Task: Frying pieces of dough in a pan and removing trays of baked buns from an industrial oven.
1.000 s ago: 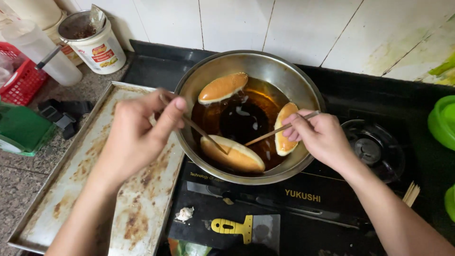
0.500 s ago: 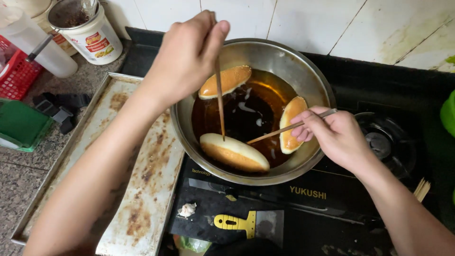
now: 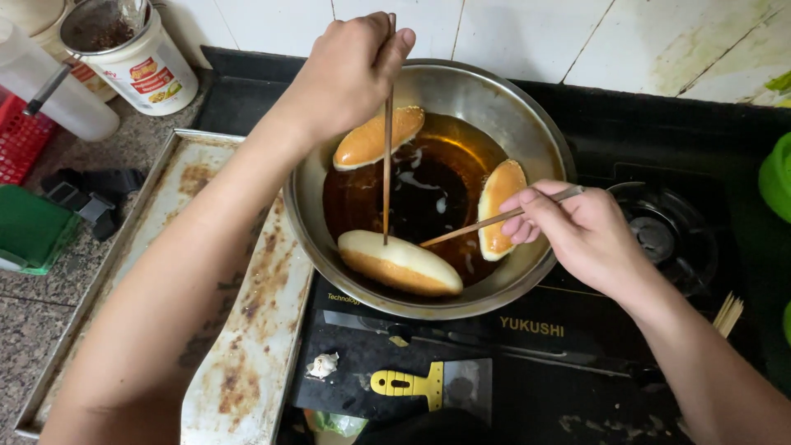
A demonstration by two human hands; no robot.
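The left hand is raised above the far rim of the steel bowl, fingers closed on a wooden stick held upright, its tip meeting the near bun by the near rim. The right hand is held low at the right rim, pinching a second stick that slants into the dark oil. The stick's submerged tip cannot be made out. Both forearms are cut off by the frame's lower edge.
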